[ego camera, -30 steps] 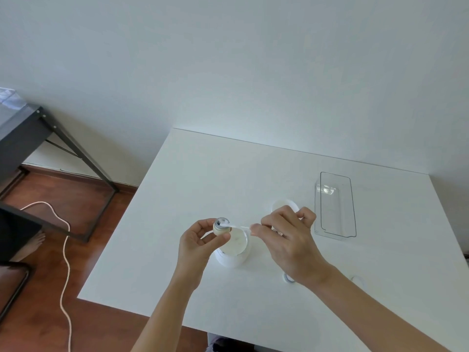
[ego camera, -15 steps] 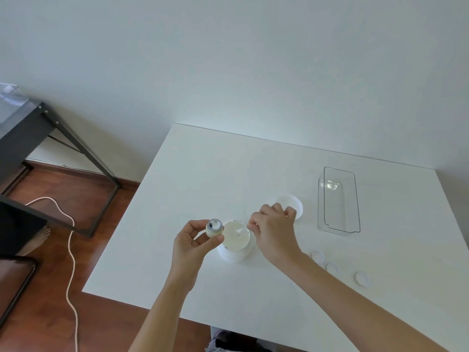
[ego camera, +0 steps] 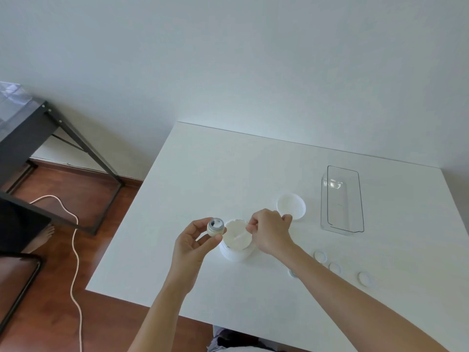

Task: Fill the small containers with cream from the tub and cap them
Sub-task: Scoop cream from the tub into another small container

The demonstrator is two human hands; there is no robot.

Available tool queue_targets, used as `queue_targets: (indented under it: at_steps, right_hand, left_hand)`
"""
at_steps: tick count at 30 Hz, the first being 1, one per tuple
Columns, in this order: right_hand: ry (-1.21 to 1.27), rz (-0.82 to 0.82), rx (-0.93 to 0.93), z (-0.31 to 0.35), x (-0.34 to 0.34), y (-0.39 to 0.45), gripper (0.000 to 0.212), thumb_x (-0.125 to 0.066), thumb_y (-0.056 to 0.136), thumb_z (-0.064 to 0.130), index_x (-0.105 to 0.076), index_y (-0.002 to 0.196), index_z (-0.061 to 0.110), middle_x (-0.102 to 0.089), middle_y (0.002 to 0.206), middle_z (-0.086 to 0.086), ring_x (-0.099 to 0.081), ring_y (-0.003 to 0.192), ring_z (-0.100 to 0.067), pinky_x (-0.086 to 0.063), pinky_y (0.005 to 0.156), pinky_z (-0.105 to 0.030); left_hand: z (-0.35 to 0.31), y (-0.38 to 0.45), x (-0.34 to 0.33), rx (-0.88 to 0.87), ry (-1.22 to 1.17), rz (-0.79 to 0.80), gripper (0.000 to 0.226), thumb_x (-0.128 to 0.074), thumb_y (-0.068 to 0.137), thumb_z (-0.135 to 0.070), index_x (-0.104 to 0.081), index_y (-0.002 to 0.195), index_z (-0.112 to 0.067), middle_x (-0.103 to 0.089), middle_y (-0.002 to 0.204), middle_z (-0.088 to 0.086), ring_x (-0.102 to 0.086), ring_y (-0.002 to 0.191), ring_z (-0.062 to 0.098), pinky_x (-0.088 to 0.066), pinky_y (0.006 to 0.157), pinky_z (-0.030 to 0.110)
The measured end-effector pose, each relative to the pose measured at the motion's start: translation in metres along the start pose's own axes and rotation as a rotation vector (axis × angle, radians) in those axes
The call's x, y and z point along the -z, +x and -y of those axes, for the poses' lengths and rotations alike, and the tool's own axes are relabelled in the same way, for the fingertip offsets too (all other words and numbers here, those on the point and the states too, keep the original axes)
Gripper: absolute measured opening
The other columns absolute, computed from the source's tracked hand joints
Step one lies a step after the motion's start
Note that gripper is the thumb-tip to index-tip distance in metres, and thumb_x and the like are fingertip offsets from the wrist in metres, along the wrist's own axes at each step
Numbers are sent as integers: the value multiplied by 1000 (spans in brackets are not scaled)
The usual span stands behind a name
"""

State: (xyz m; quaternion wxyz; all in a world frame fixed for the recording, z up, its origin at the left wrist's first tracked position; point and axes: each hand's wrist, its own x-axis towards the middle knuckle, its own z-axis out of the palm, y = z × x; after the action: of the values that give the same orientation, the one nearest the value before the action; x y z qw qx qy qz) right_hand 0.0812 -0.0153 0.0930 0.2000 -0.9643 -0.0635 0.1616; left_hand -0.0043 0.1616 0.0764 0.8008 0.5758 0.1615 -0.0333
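Head view: your left hand pinches a small container, uncapped and partly filled with cream, just left of the tub. The tub stands open on the counter. Your right hand grips a thin white spatula, its tip down in the tub's cream. The tub lid lies behind, beside a clear tray. Small caps lie near your right forearm.

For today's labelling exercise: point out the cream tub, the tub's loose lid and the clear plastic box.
cream tub (ego camera: 234, 255), head view, on its white outer wall.
tub's lid (ego camera: 291, 206), head view, on its inner face.
clear plastic box (ego camera: 343, 226), head view, on its near wall.
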Motion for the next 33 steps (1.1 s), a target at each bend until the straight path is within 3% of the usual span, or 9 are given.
queue_targets:
  at_steps: [5, 8, 11, 13, 16, 20, 23, 26, 33]
  right_hand:
    - [270, 40, -210, -18, 21, -3, 20, -61, 89, 27, -65, 74, 15, -53, 62, 14, -55, 75, -15, -24, 79, -35]
    - [396, 59, -284, -26, 34, -7, 21, -63, 89, 28, -59, 71, 17, -54, 66, 7, -52, 72, -17, -26, 83, -35]
    - [523, 66, -300, -30, 48, -12, 20, -65, 88, 26, -67, 79, 8, -58, 71, 2, -55, 77, -18, -36, 102, -44]
    - [583, 48, -285, -30, 59, -16, 17, -66, 88, 24, -70, 82, 9, -61, 72, 1, -55, 76, -17, -36, 106, -50]
    - [666, 15, -251, -25, 74, -21, 16, -68, 87, 24, -71, 80, 10, -61, 74, 0, -54, 72, -15, -38, 102, -48]
    - [748, -41, -157, -11, 81, -31, 15, -69, 86, 24, -72, 76, 13, -59, 69, 0, -51, 68, -14, -42, 78, -34]
    - [625, -169, -30, 0, 76, -38, 14, -68, 87, 24, -70, 74, 20, -62, 71, 3, -48, 65, -2, -41, 82, -38]
    - [508, -341, 162, 8, 69, -45, 20, -69, 87, 19, -63, 70, 29, -58, 71, 14, -52, 74, 6, -35, 81, -32]
    - [22, -683, 568, 3, 55, -45, 13, -71, 84, 11, -69, 78, 23, -56, 76, 9, -52, 71, -14, -18, 74, -28]
  left_hand:
    - [1, 3, -3, 7, -44, -4, 52, -84, 69, -26, -62, 113, -10, -74, 114, 6, -72, 111, 33, -52, 98, 40]
    - [0, 3, -4, 10, -57, 7, 45, -84, 76, -25, -64, 114, -13, -74, 117, 4, -72, 111, 32, -58, 88, 30]
    - [1, 4, -3, 17, -77, 33, 35, -77, 83, -21, -67, 117, -16, -73, 119, 3, -71, 112, 30, -58, 86, 27]
    - [1, 5, -4, 26, -71, 43, 36, -77, 83, -18, -68, 117, -18, -74, 119, 0, -72, 112, 29, -58, 87, 27]
    - [0, 6, -8, 34, -42, 50, 41, -83, 76, -16, -70, 115, -20, -74, 115, -3, -73, 108, 26, -55, 94, 30]
    - [-2, 7, -15, 37, -5, 56, 45, -84, 66, -28, -73, 109, -22, -75, 103, -4, -73, 93, 15, -48, 95, 33]
    - [-3, 7, -19, 28, 15, 84, 44, -83, 69, -29, -74, 111, -21, -76, 106, -2, -72, 95, 16, -49, 95, 32]
    - [-6, 6, -21, 22, 17, 104, 39, -83, 70, -29, -76, 109, -25, -77, 105, -2, -72, 94, 14, -54, 87, 24]
    - [-9, 4, -22, 21, 16, 112, 35, -82, 68, -30, -80, 103, -25, -79, 98, -3, -73, 89, 10, -55, 78, 18]
